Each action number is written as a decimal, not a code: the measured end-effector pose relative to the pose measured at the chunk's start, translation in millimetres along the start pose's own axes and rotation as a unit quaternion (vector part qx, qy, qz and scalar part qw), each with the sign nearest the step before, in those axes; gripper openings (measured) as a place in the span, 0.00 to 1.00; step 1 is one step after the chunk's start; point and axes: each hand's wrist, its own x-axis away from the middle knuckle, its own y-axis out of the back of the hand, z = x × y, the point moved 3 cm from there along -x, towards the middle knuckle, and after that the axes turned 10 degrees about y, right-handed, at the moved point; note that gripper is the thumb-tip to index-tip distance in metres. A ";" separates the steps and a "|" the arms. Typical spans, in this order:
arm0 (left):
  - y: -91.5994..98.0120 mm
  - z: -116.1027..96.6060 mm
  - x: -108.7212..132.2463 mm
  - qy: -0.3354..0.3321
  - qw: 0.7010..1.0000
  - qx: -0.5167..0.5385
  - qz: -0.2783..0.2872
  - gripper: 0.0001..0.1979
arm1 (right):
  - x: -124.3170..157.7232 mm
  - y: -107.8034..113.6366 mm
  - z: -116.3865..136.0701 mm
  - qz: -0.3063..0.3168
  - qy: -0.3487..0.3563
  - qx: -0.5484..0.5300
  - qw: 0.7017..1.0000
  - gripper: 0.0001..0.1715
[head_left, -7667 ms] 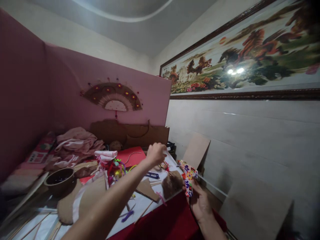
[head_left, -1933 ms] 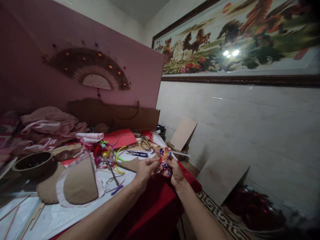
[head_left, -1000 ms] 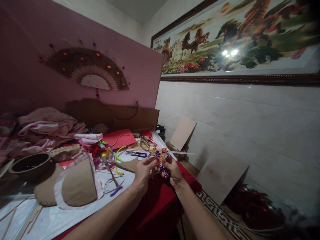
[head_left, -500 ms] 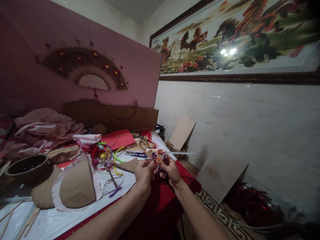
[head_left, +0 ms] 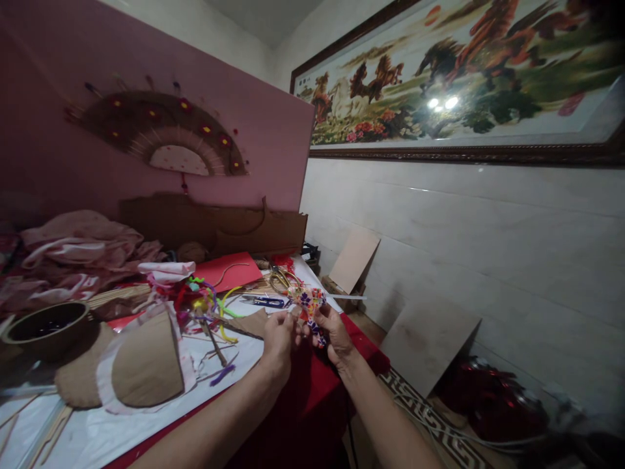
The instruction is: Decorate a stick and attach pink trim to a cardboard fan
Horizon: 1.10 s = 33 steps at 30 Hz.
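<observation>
My right hand [head_left: 333, 333] grips a glue gun with a bright floral pattern [head_left: 309, 306], held above the table's near right corner. My left hand [head_left: 277, 337] is closed beside it, fingertips pinched against the gun's rear end; a thin white stick [head_left: 347, 298] pokes out to the right of the gun. What the left fingers pinch is too small to make out. Both hands hover over the red cloth [head_left: 317, 397] at the table edge.
On the table lie blue snips [head_left: 266, 301], gold scissors [head_left: 282, 281], coloured pipe cleaners [head_left: 202, 303], a brown fan-shaped piece [head_left: 144, 366], a dark bowl [head_left: 43, 326], pink fabric [head_left: 78, 251] and bamboo sticks. Cardboard sheets [head_left: 354, 258] lean on the right wall.
My left hand came back from a reach across the table and joined the right hand at the glue gun. In the last second both hands shifted only slightly.
</observation>
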 end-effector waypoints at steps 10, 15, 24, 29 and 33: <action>3.7 -11.5 5.3 -0.002 1.000 0.016 -0.002 0.18 | 1.5 2.7 3.5 -0.043 -0.019 -0.066 0.997 0.19; 0.8 -10.9 5.3 -0.038 0.998 -0.016 0.040 0.14 | 1.5 2.8 2.4 -0.056 -0.026 -0.060 0.996 0.19; -2.5 -8.4 8.2 -0.087 0.995 -0.046 0.008 0.13 | 1.7 -0.8 0.6 -0.004 -0.019 -0.008 1.000 0.17; -4.5 -0.3 5.6 -0.065 0.997 -0.040 0.009 0.14 | 1.7 -1.1 -0.9 -0.003 -0.022 -0.010 1.000 0.18; 3.7 -0.2 -1.2 -0.052 0.998 -0.027 -0.004 0.15 | 1.8 0.0 0.3 -0.010 -0.027 -0.035 0.999 0.19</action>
